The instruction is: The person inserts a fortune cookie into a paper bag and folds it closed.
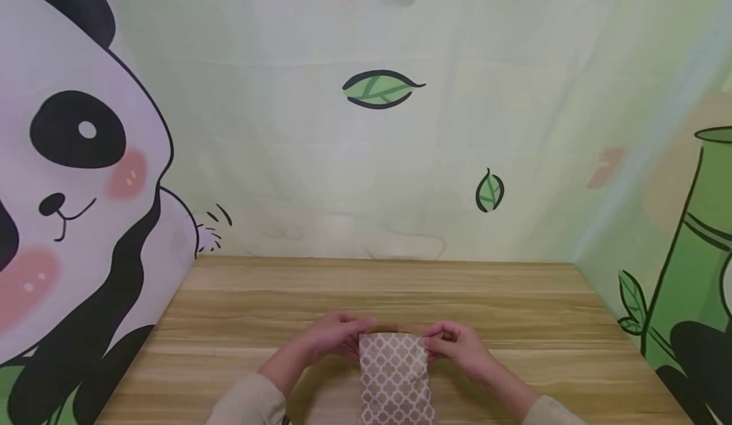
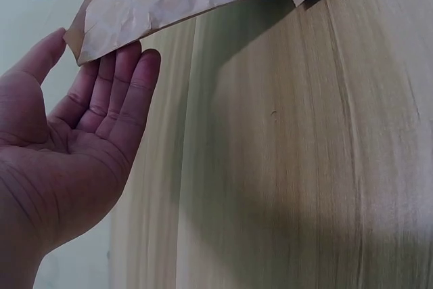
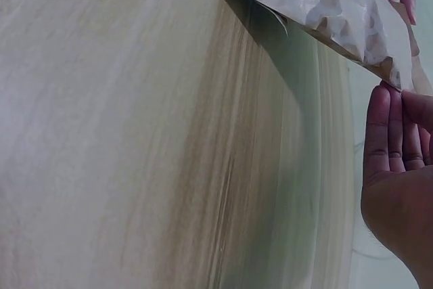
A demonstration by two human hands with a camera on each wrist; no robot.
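Note:
A paper bag (image 1: pixel 396 377) with a tan and white lattice print is held up over the wooden table, its lower end cut off by the bottom of the head view. My left hand (image 1: pixel 334 337) grips its upper left corner; in the left wrist view the thumb is at the corner and the fingers lie along the edge underneath. The opposite upper corner is pinched between thumb and fingers of my right hand (image 1: pixel 462 350). Plain brown paper shows along the top edge. The right wrist view shows the bag's crumpled, glossy side (image 3: pixel 325 5). What the bag contains is hidden.
The wood-grain table (image 1: pixel 257 304) reaches back to a pale green cloth backdrop (image 1: pixel 286 126). Printed on the backdrop are a panda (image 1: pixel 74 222) at left, two leaves, and green bamboo (image 1: pixel 694 253) at right. Shadows of the hands and bag fall on the tabletop.

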